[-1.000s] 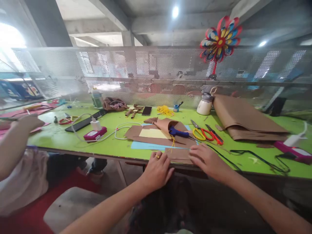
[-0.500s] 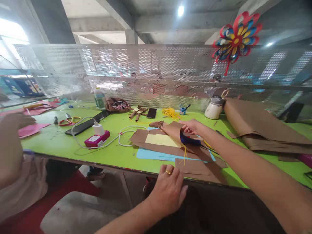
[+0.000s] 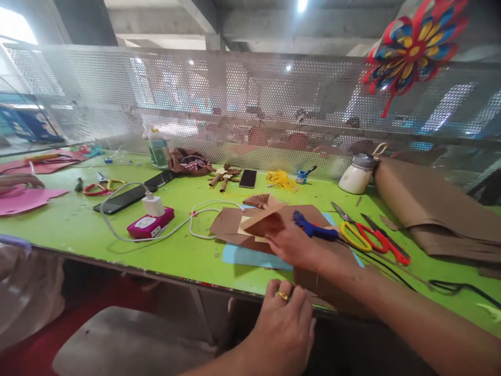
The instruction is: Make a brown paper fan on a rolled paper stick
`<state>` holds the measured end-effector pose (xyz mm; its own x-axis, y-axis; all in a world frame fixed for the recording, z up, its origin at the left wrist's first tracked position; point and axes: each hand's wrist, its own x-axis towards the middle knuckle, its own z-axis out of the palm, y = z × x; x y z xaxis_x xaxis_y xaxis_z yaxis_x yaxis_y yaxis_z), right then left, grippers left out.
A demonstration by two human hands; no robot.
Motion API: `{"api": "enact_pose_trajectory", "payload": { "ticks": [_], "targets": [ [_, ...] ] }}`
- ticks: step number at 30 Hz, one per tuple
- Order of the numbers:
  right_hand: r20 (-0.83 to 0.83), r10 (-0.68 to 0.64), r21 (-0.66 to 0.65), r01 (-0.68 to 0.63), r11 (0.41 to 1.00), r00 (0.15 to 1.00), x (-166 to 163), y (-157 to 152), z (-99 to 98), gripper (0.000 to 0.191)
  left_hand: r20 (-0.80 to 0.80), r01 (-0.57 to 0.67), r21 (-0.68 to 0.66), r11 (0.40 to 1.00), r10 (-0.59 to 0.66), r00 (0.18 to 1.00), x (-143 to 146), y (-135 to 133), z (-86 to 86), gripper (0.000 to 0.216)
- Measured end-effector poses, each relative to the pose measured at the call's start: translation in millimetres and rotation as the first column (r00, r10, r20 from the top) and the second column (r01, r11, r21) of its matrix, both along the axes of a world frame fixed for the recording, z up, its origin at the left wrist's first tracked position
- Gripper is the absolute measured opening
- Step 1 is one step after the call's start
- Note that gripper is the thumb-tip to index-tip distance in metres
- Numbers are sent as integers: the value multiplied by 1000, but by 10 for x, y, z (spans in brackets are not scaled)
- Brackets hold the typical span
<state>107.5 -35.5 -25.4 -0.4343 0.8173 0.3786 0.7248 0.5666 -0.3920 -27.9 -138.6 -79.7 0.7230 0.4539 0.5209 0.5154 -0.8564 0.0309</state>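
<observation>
My right hand (image 3: 297,244) is closed on a folded piece of brown paper (image 3: 263,222), lifted a little above the stack of brown, yellow and blue sheets (image 3: 242,250) on the green table (image 3: 78,219). My left hand (image 3: 284,324), with a ring on one finger, rests at the table's near edge, fingers curled together; nothing shows in it. A blue glue gun (image 3: 315,230) lies just right of my right hand. Yellow-handled scissors (image 3: 354,235) and red-handled scissors (image 3: 387,245) lie beyond it.
A pink power bank with a white charger and cable (image 3: 151,222), a phone (image 3: 248,178), a pleated paper fan (image 3: 256,200), yellow threads (image 3: 279,180), a white jar (image 3: 356,175) and rolled brown paper (image 3: 434,209) lie about. Another person's hand (image 3: 19,181) rests on pink paper at the left. A paper pinwheel (image 3: 415,49) hangs on the mesh screen.
My right hand reached out from the table edge to the brown paper by the glue gun, then drew back holding a folded piece. The left hand stayed at the edge.
</observation>
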Motion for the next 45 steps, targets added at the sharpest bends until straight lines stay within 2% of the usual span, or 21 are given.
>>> {"api": "enact_pose_trajectory", "payload": {
  "ticks": [2,4,8,11,14,19,23,27,29,31,33,35,37,39,41,45],
  "targets": [
    [124,50,20,-53,998,991,-55,-41,-103,18,3,-7,-24,1000,7,1000,3,-6,11,14],
    [180,50,23,-55,998,982,-90,-41,-134,28,-1,-16,-49,999,16,1000,0,-15,34,16],
    [270,66,77,-90,993,960,-211,21,29,51,-26,-31,-67,997,30,999,-13,-20,82,23],
    [363,26,104,-68,992,931,-360,114,200,50,-62,-30,-86,996,24,998,-17,-14,110,26],
    [455,2,86,-46,995,891,-487,252,277,50,-81,-26,-95,995,19,997,-18,-3,133,28],
    [530,32,16,-47,999,848,-579,471,184,44,-90,-3,-54,999,-2,996,-8,57,147,29],
    [532,26,9,-37,999,846,-595,507,81,38,-85,30,-67,997,-35,996,7,111,143,31],
    [529,-9,17,0,1000,849,-601,475,51,38,6,124,-112,986,-124,992,-55,152,298,26],
    [527,-19,12,15,1000,849,-601,464,55,43,79,84,-172,981,-71,994,-172,247,466,20],
    [528,-14,1,16,1000,849,-597,448,68,48,154,-1,-215,977,35,987,-364,438,653,18],
    [523,-3,-5,7,1000,853,-589,415,94,49,142,-175,-174,969,201,969,-608,713,807,19],
    [511,2,6,-6,1000,860,-583,359,132,54,68,-410,-122,904,419,905,-846,1010,886,26],
    [496,7,26,-23,999,869,-588,290,174,59,-10,-556,-131,821,560,828,-1016,1258,876,40],
    [482,11,35,-32,999,876,-604,225,206,52,-139,-561,-184,807,544,828,-1088,1419,800,49],
    [468,-1,29,-14,999,884,-624,181,218,45,-218,-517,-237,823,474,853,-1082,1500,702,49],
    [448,-49,14,48,999,892,-650,169,190,44,-228,-465,-244,851,416,881,-1013,1621,610,45]
  ]
}}
